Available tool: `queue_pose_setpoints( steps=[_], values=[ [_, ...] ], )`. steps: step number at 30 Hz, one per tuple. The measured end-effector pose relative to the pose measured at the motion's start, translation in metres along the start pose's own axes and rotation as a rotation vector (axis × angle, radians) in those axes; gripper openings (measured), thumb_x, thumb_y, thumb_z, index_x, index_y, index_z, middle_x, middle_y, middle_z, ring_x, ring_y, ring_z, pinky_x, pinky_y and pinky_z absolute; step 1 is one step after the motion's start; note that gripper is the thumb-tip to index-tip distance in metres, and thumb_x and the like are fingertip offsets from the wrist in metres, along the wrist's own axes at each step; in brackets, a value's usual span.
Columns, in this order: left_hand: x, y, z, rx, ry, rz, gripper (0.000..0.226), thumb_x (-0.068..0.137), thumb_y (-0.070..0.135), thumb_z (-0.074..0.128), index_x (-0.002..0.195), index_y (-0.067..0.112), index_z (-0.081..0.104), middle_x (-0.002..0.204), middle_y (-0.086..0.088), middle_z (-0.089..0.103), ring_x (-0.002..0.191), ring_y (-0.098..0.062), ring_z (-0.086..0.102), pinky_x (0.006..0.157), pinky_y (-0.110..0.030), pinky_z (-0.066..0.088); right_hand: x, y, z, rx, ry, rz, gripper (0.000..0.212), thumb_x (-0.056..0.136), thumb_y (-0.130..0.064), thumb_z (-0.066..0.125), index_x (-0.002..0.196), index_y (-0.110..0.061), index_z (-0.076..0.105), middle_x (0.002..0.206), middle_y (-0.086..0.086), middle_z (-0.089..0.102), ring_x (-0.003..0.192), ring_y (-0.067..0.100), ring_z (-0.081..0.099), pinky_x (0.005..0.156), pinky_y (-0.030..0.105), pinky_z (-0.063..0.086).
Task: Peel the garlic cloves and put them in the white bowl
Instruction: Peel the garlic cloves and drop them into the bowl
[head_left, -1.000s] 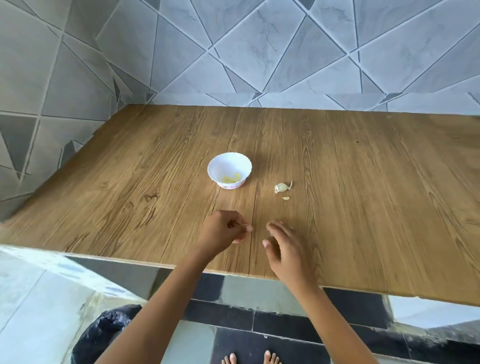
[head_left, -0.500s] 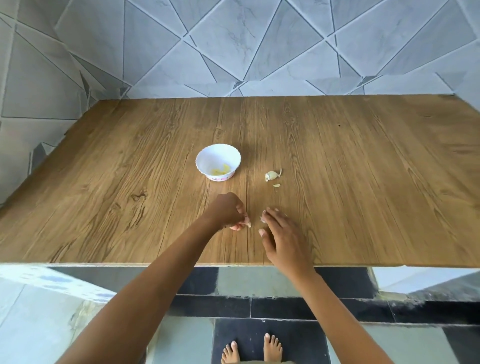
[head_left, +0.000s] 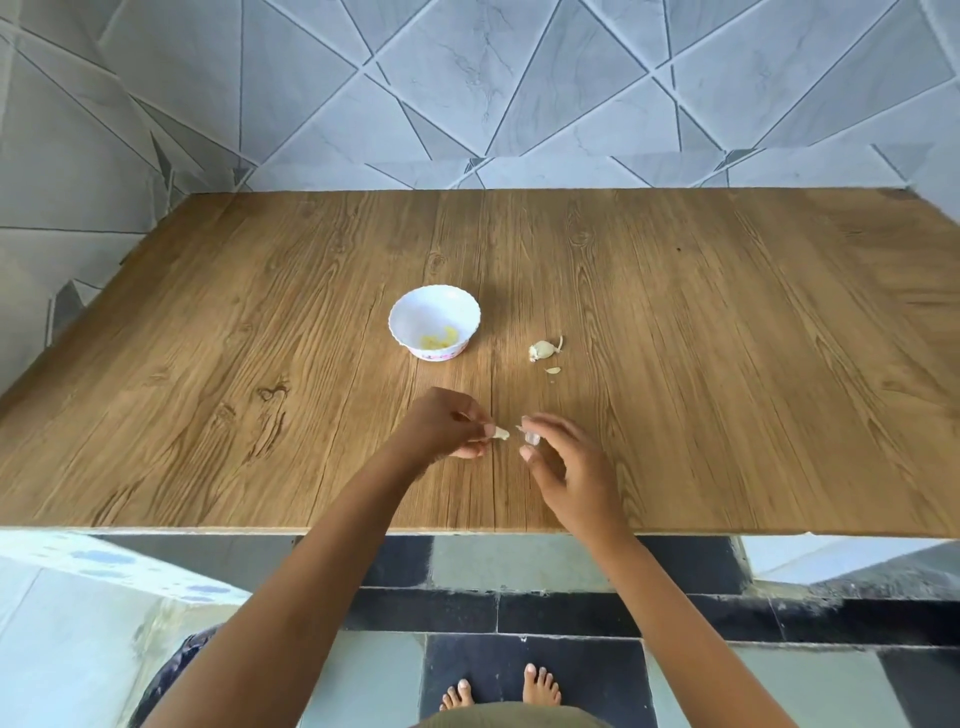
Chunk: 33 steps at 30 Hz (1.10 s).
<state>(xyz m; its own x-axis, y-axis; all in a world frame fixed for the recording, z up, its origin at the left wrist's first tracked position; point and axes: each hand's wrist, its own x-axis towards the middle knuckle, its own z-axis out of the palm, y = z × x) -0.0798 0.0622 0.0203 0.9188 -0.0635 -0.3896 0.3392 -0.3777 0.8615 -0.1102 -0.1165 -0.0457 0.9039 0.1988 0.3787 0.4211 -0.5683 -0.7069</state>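
Mid-frame, the left hand (head_left: 441, 428) pinches a garlic clove (head_left: 502, 432); the right hand (head_left: 571, 467) pinches loose skin (head_left: 529, 437) beside it. A light fingertip hold may let the clove drop short of the white bowl (head_left: 415, 312) above.

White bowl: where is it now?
Head view: the white bowl stands on the table beyond the left hand; a loose garlic clove lies to its right.

Wood-grain table (head_left: 675, 312) against grey tiled wall (head_left: 467, 78) with white diagonal grout lines. Floor (head_left: 519, 613): black and pale green tiles. Daylight, soft shadows.
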Motion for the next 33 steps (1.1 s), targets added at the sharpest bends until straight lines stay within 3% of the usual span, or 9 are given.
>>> queue_pose_setpoints(
  steps=[6, 12, 17, 21, 24, 29, 33],
  values=[
    [-0.008, 0.003, -0.002, -0.226, -0.04, 0.005, 0.007, 0.086, 0.003, 0.065, 0.091, 0.0, 0.068, 0.076, -0.009, 0.07, 0.068, -0.009, 0.068, 0.066, -0.019, 0.056, 0.021, -0.017, -0.002, 0.44, -0.075, 0.262, 0.014, 0.088, -0.011, 0.063, 0.101, -0.008, 0.069, 0.085, 0.0, 0.072, 0.077, 0.006, 0.069, 0.066, 0.018, 0.054],
    [-0.007, 0.004, 0.0, -0.271, -0.021, 0.019, 0.006, 0.084, 0.006, 0.068, 0.087, 0.001, 0.068, 0.073, -0.007, 0.069, 0.064, -0.008, 0.068, 0.061, -0.018, 0.055, 0.029, -0.016, -0.004, 0.417, -0.059, 0.264, 0.013, 0.088, -0.01, 0.064, 0.086, -0.021, 0.069, 0.074, -0.007, 0.07, 0.069, 0.005, 0.066, 0.065, 0.019, 0.052],
    [-0.008, 0.003, 0.005, -0.339, 0.011, -0.001, 0.012, 0.085, 0.008, 0.068, 0.09, -0.003, 0.067, 0.074, -0.008, 0.069, 0.064, -0.008, 0.067, 0.06, -0.017, 0.054, 0.03, -0.02, -0.004, 0.33, 0.04, 0.185, 0.01, 0.085, -0.007, 0.067, 0.09, -0.014, 0.072, 0.077, -0.011, 0.069, 0.071, 0.005, 0.067, 0.065, 0.018, 0.054],
    [-0.007, -0.001, 0.005, -0.418, -0.002, 0.001, 0.001, 0.086, 0.004, 0.065, 0.085, 0.004, 0.066, 0.076, -0.008, 0.069, 0.069, -0.012, 0.068, 0.068, -0.02, 0.057, 0.03, -0.024, -0.006, 0.522, 0.05, 0.33, 0.015, 0.084, -0.006, 0.068, 0.084, -0.021, 0.07, 0.073, 0.001, 0.072, 0.066, 0.007, 0.066, 0.064, 0.02, 0.053],
    [-0.008, -0.003, 0.005, -0.457, -0.003, 0.019, 0.004, 0.086, 0.0, 0.064, 0.086, 0.004, 0.066, 0.078, -0.01, 0.069, 0.071, -0.013, 0.068, 0.069, -0.021, 0.057, 0.031, -0.027, -0.006, 0.679, 0.072, 0.468, 0.011, 0.083, -0.004, 0.069, 0.084, -0.014, 0.071, 0.071, 0.007, 0.07, 0.062, 0.009, 0.064, 0.06, 0.018, 0.051],
    [-0.008, -0.005, 0.003, -0.474, -0.009, 0.031, 0.006, 0.085, -0.001, 0.064, 0.087, 0.004, 0.067, 0.079, -0.01, 0.07, 0.071, -0.013, 0.068, 0.069, -0.02, 0.057, 0.032, -0.031, -0.007, 0.74, 0.066, 0.509, 0.01, 0.082, -0.003, 0.068, 0.093, -0.003, 0.069, 0.076, 0.006, 0.071, 0.065, 0.006, 0.066, 0.06, 0.016, 0.051],
    [-0.008, -0.006, 0.005, -0.42, 0.028, 0.069, 0.008, 0.084, -0.004, 0.065, 0.087, 0.004, 0.067, 0.079, -0.011, 0.068, 0.07, -0.011, 0.067, 0.068, -0.019, 0.057, 0.035, -0.036, -0.008, 0.816, 0.044, 0.568, 0.011, 0.082, -0.005, 0.069, 0.092, -0.009, 0.069, 0.084, 0.004, 0.072, 0.074, 0.007, 0.069, 0.063, 0.016, 0.052]
  ],
)
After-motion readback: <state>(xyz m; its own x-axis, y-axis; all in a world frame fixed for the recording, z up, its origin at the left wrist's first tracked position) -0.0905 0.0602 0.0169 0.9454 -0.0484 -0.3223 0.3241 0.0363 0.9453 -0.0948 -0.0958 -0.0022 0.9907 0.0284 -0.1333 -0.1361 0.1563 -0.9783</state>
